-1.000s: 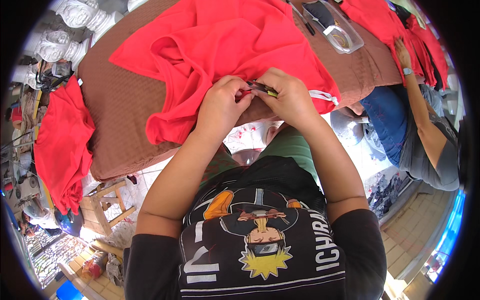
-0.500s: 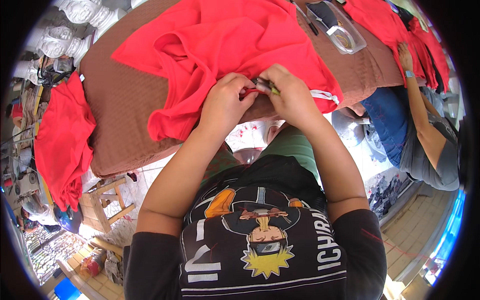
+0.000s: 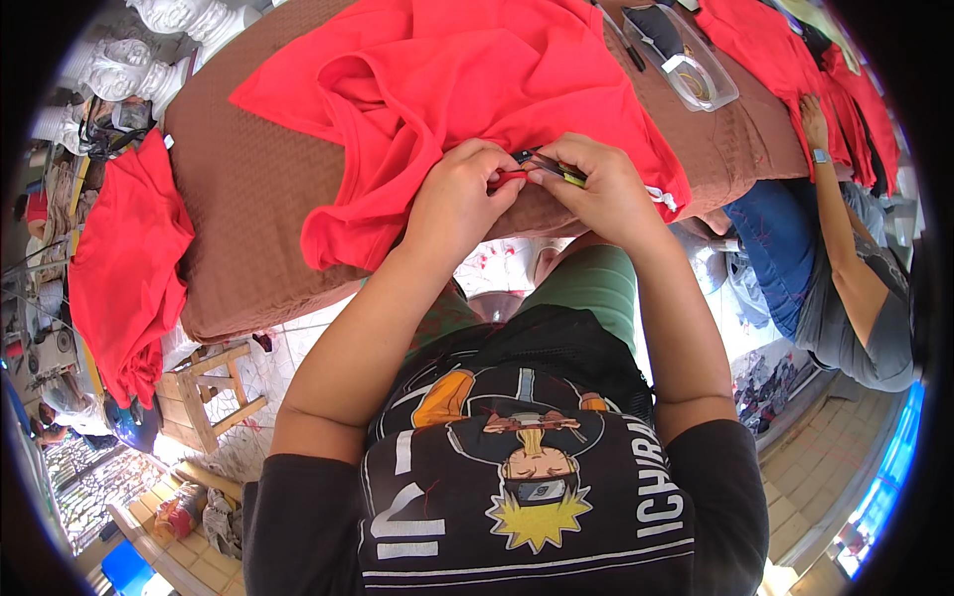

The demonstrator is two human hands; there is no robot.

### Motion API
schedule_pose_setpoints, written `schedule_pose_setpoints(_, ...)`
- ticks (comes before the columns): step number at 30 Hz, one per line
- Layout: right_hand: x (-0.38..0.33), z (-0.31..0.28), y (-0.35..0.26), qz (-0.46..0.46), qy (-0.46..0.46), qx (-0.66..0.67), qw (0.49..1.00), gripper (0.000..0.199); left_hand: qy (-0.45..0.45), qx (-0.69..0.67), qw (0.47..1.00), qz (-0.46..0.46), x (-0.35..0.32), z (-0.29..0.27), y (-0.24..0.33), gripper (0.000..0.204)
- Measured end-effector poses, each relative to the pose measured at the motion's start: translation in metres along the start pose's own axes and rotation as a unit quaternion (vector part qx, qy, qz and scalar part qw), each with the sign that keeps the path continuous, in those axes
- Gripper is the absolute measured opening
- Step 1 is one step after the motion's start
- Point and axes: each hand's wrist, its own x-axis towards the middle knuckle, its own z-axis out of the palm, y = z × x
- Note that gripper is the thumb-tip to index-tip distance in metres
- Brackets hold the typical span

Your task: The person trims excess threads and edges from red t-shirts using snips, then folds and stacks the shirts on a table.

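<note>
A red fabric garment with a white drawcord at its right lies spread and rumpled over the brown-covered table. At its near edge my left hand is closed, pinching a bit of the red cloth between thumb and fingers. My right hand grips small thread snips, dark with a yellow-green part. Their dark tips meet the pinched cloth between my two hands. My fingers partly cover the snips, so whether the blades are apart is hard to see.
A clear plastic box and a dark pen lie at the table's far right. Beyond, a co-worker's hand rests on more red cloth. Another red garment hangs at left, above a wooden stool. White busts stand far left.
My right hand has turned slightly and shifted right, showing more of the snips. The left hand keeps its pinch on the cloth. The whole view has moved a little.
</note>
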Motion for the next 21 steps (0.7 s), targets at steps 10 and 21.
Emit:
schedule_pose_setpoints(10,0.006,0.005,-0.006,0.001,-0.008,-0.044,0.999,0.017,0.035,0.004,0.999,0.029,-0.004,0.003,-0.004,0.017)
schedule_pose_setpoints(21,0.002,0.002,-0.012,0.032,0.0,-0.02,0.999,0.017,0.037,-0.008,0.999,0.037,-0.007,0.002,-0.004,0.016)
